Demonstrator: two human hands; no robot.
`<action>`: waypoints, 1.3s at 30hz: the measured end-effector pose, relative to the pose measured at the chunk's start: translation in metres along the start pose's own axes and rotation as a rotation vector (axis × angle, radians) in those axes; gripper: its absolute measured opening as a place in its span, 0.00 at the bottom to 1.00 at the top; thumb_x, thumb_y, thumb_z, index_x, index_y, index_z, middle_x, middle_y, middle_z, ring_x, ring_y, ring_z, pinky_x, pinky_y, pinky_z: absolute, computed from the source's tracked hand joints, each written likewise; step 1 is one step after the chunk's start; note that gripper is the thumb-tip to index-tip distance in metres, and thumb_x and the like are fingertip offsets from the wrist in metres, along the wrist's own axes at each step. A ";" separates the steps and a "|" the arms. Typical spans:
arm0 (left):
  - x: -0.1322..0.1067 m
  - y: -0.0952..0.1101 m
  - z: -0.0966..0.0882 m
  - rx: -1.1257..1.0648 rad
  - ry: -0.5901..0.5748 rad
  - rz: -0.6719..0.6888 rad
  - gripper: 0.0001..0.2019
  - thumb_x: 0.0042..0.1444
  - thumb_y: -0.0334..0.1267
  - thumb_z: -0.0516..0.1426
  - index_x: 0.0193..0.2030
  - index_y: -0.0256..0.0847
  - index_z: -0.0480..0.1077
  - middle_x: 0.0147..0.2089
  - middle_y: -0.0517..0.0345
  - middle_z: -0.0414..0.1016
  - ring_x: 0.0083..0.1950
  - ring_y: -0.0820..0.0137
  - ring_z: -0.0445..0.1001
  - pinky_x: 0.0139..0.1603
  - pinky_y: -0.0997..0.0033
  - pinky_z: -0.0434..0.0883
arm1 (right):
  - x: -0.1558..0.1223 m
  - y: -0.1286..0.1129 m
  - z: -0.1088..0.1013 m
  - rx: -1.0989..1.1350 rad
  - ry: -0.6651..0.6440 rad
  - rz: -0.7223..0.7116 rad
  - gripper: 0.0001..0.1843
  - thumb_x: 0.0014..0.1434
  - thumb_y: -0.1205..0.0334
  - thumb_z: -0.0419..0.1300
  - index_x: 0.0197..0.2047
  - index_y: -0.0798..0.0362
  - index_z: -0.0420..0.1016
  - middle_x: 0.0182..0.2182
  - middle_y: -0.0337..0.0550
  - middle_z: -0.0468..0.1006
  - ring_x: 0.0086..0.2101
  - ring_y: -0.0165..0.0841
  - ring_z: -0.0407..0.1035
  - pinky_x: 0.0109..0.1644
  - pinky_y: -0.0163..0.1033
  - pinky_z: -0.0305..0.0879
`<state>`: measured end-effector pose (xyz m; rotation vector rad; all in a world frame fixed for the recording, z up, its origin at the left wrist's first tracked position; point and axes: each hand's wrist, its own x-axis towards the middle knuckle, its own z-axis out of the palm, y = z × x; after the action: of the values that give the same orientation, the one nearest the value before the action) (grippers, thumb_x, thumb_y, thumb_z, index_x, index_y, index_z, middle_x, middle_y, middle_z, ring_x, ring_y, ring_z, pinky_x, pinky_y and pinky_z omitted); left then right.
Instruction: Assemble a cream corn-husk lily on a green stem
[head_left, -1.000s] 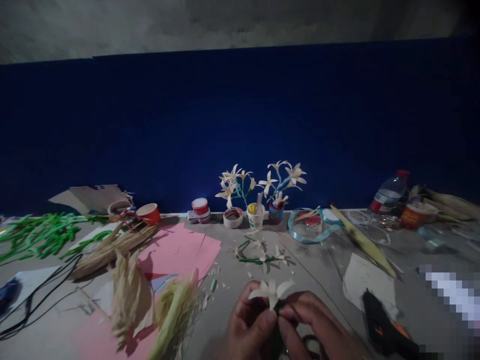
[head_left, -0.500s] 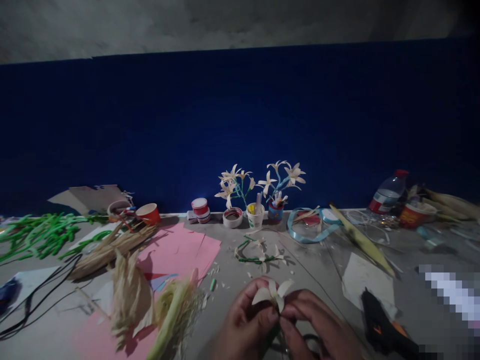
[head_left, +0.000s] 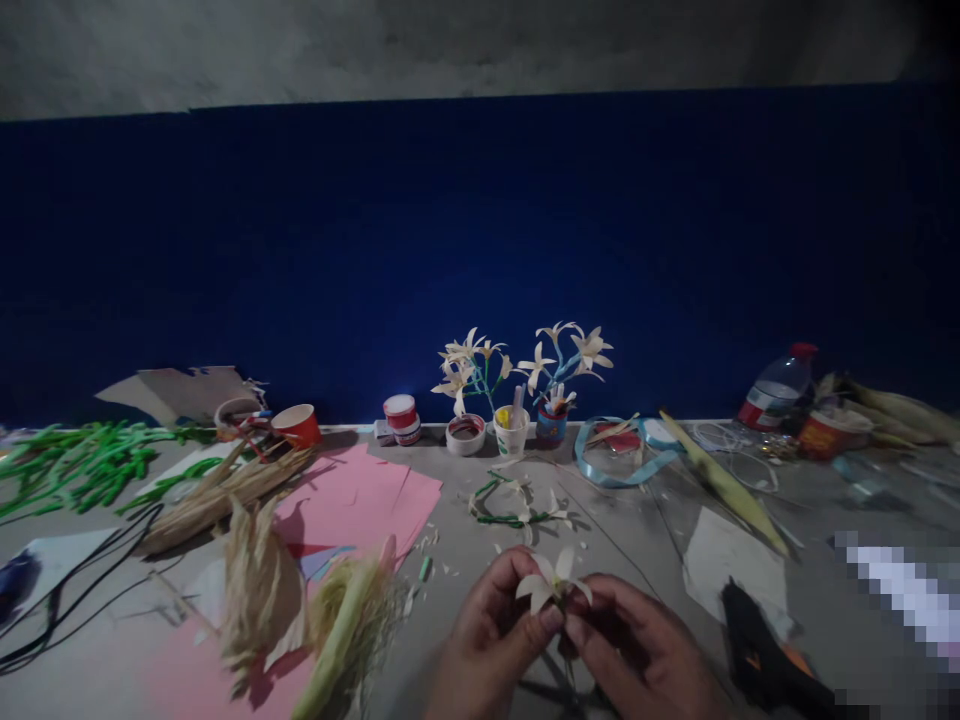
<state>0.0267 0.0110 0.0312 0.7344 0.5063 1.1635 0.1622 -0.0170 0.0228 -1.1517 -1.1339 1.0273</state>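
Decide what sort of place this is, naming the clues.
Likely a craft worktable: dried corn husks, a black glue gun, and a white handmade flower pinched between left hand and right hand.

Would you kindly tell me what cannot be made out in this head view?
All in the head view:
Stem of the white flower: hidden by the left hand and right hand pinching it.
Black glue gun: cut off by the bottom edge.
Patch at far right: pixelated.
Labels on the small jars: too small, dim.

Craft workshop: husks (head_left: 255,590), glue gun (head_left: 765,660), ribbon (head_left: 622,467)
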 end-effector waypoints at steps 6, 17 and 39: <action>0.001 -0.007 -0.007 -0.007 -0.013 -0.042 0.15 0.43 0.38 0.72 0.33 0.38 0.73 0.30 0.62 0.74 0.31 0.76 0.67 0.33 0.76 0.60 | 0.007 -0.017 0.000 0.125 -0.053 0.152 0.15 0.44 0.52 0.73 0.24 0.53 0.75 0.20 0.34 0.72 0.23 0.27 0.65 0.28 0.29 0.62; 0.003 -0.008 -0.009 0.089 -0.022 0.038 0.15 0.45 0.42 0.71 0.31 0.39 0.72 0.33 0.61 0.69 0.34 0.73 0.65 0.35 0.75 0.61 | 0.010 -0.016 0.001 0.046 -0.059 0.074 0.06 0.41 0.65 0.66 0.23 0.52 0.72 0.20 0.33 0.69 0.23 0.28 0.62 0.29 0.32 0.62; -0.002 -0.003 -0.001 0.140 0.134 0.004 0.14 0.42 0.42 0.72 0.29 0.37 0.74 0.29 0.60 0.74 0.33 0.73 0.67 0.36 0.75 0.63 | 0.018 -0.018 -0.011 -0.670 -0.051 -0.437 0.06 0.51 0.67 0.56 0.27 0.49 0.74 0.21 0.34 0.80 0.23 0.30 0.76 0.29 0.27 0.71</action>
<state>0.0272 0.0084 0.0281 0.7806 0.7040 1.1944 0.1758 -0.0032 0.0428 -1.3013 -1.7492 0.3354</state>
